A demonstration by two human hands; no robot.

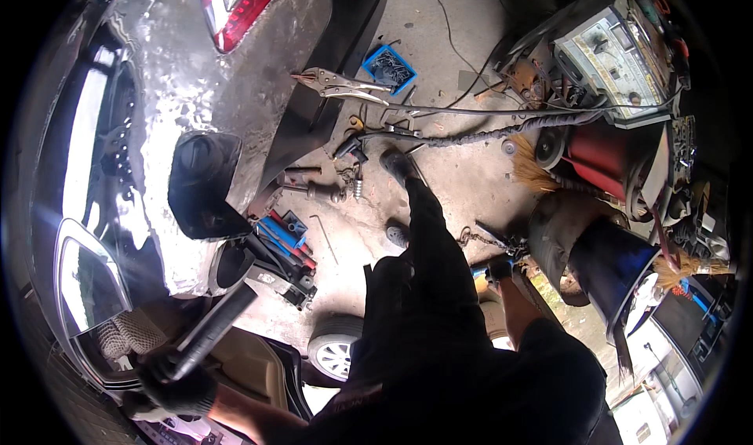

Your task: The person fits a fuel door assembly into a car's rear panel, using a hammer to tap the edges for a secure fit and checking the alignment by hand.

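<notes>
My left hand [176, 384], in a dark glove, is closed around one end of a long, flat, dark grey metal bar [216, 329]. The bar slants up and right beside the car's open door area, just below the bare-metal rear side panel [235, 100]. That panel has a dark fuel filler recess [205, 180] and a red tail light [245, 9]. At lower right my right hand [499, 270], also gloved, is bent around something by a blue object [479, 268]; what it grips is hidden. Locking pliers [341, 85] are clamped at the panel's edge, away from both hands.
A wrapped cable [502, 133] crosses the floor to a boxy machine [616, 60]. Near the car lie a blue bin of small metal parts [390, 68], tools and a hydraulic jack [282, 280]. Red [600, 158] and blue [612, 260] drums, brooms and a chain [471, 237] stand or lie to the right.
</notes>
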